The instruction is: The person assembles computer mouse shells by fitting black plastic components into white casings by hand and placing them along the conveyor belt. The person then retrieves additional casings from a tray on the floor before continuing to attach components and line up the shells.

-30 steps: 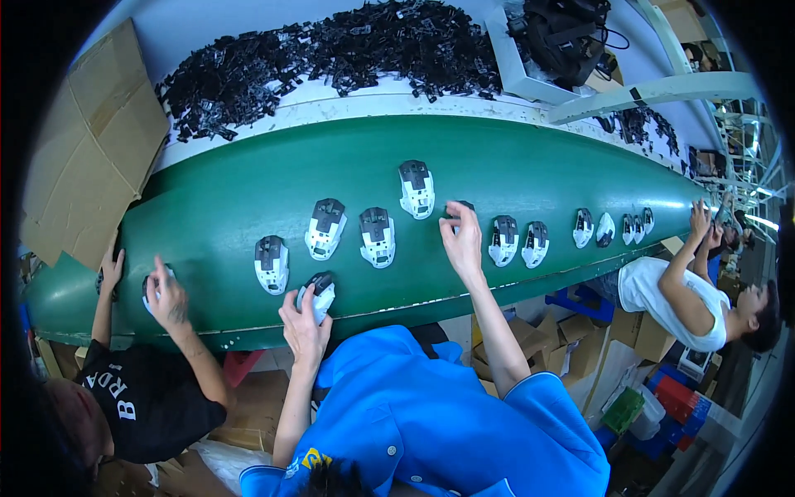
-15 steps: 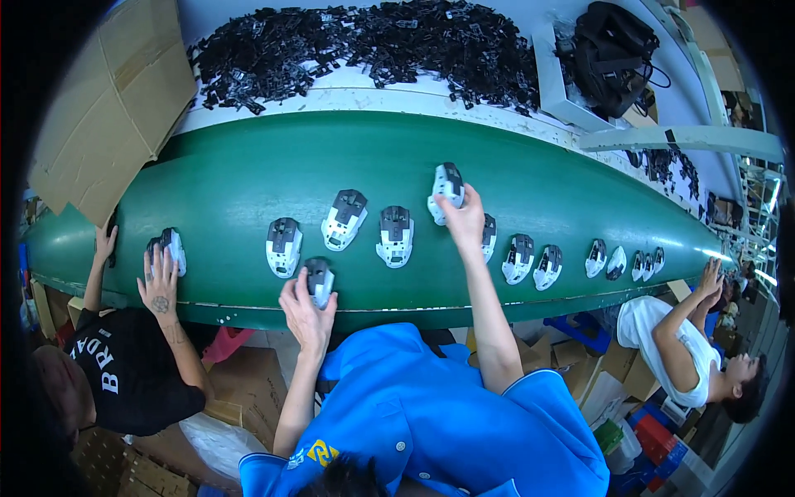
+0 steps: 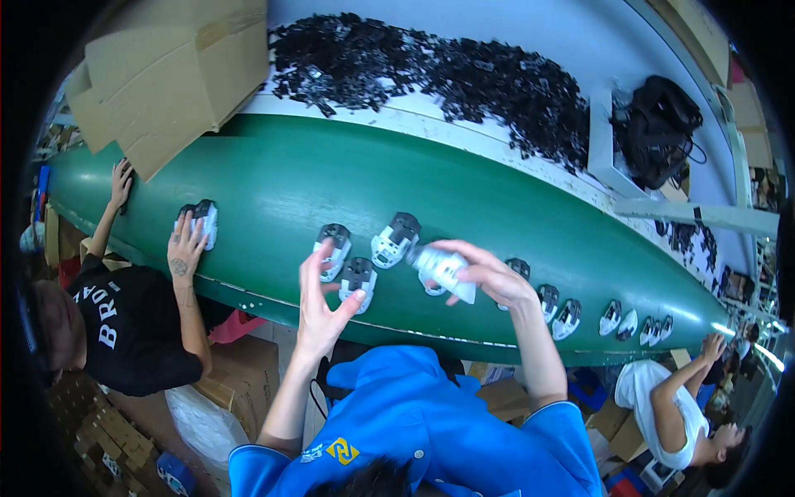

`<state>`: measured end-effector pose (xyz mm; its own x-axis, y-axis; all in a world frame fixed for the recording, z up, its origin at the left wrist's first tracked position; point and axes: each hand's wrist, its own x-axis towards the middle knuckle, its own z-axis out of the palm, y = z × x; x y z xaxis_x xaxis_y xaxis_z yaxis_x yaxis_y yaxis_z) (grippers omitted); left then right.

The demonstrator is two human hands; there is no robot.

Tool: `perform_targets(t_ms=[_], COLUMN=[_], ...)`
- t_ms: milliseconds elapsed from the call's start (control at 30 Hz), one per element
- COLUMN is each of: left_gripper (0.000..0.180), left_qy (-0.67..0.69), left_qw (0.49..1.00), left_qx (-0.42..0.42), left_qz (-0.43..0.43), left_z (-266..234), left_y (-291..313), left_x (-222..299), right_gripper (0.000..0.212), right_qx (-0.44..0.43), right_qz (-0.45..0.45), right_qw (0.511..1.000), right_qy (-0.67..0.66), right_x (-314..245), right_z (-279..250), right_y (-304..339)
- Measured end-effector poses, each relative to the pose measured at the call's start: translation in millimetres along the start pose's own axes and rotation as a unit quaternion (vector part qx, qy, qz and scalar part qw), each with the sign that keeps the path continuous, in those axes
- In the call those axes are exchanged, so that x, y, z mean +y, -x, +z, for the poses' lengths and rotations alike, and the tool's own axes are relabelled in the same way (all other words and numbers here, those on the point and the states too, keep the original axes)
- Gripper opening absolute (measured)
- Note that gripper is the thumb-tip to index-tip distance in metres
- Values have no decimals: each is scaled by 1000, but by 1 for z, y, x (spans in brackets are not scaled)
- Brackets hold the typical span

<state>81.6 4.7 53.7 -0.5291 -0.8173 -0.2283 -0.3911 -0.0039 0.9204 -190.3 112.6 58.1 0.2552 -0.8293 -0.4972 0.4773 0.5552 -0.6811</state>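
In my right hand (image 3: 497,277) is a white and grey computer mouse shell (image 3: 449,272), tilted and blurred by motion, above the green belt (image 3: 273,174). Beneath it another mouse shell on the belt is partly covered. My left hand (image 3: 319,306) has its fingers spread, thumb and forefinger apart, around the left side of a grey-and-white mouse shell (image 3: 358,282) lying near the belt's front edge. The thumb tip overlaps that shell; whether it touches cannot be made out. Just beyond are two more mouse shells, one (image 3: 334,248) partly behind my fingers, the other (image 3: 396,240) in full view.
Several mouse shells (image 3: 567,319) line the belt to the right. At left, a co-worker's hand (image 3: 189,244) rests on shells (image 3: 207,222). Black plastic parts (image 3: 497,83) are heaped on the far shelf, beside a black bag (image 3: 662,124). Cardboard (image 3: 174,74) overhangs the far left.
My view has turned, shifting the scene. My right hand has brought its shell lower and tipped it sideways. The left hand's fingers have opened away from the shell near the front edge.
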Motion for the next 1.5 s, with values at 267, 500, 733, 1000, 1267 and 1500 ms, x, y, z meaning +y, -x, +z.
perform_targets(t_ms=[267, 500, 733, 1000, 1267, 1500], left_gripper=[109, 97, 66, 55, 54, 69], left_qy=[-66, 222, 537, 586, 525, 521], left_qw=[950, 939, 815, 768, 794, 799], left_qx=[-306, -154, 60, 84, 106, 49], left_qz=[-7, -210, -209, -246, -287, -297], left_z=[-36, -63, -96, -102, -88, -74], left_y=[-29, -10, 0, 22, 34, 47], left_x=[46, -20, -61, -72, -111, -144], right_gripper=[72, 42, 35, 29, 38, 35], right_qx=[-273, -249, 322, 353, 298, 185], right_qz=[119, 84, -292, -220, -171, 52], right_qw=[848, 886, 589, 595, 900, 931], right_qy=[438, 382, 682, 688, 269, 310], right_x=[-59, -53, -60, -53, -73, -37], right_z=[76, 75, -15, -25, -19, 41], right_y=[-109, -198, -382, -406, -346, -179])
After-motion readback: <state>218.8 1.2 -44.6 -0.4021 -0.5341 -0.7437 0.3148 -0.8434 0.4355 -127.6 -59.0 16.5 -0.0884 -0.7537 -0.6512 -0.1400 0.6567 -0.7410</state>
